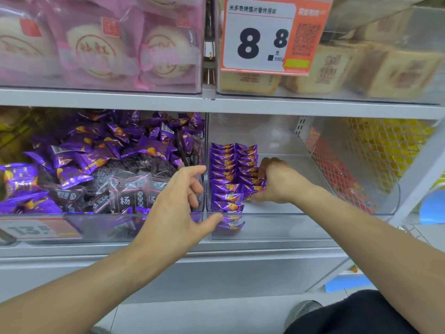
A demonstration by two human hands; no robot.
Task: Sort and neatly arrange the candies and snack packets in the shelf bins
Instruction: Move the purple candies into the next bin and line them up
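A light grey metal shelving unit [144,97] fills most of the view, with two horizontal shelf boards, one above the other. A perforated upright post [300,125] stands at the back of the lower tier. To its right, a white wire mesh panel [375,150] closes the side of the unit. A grey flat front panel [216,276] runs below the lower shelf. An orange-and-white price sign [262,34] reading 8.8 hangs at the upper tier. The floor [204,317] consists of pale tiles. A blue object [433,208], blurred, sits at the right edge. Lighting is even and bright.
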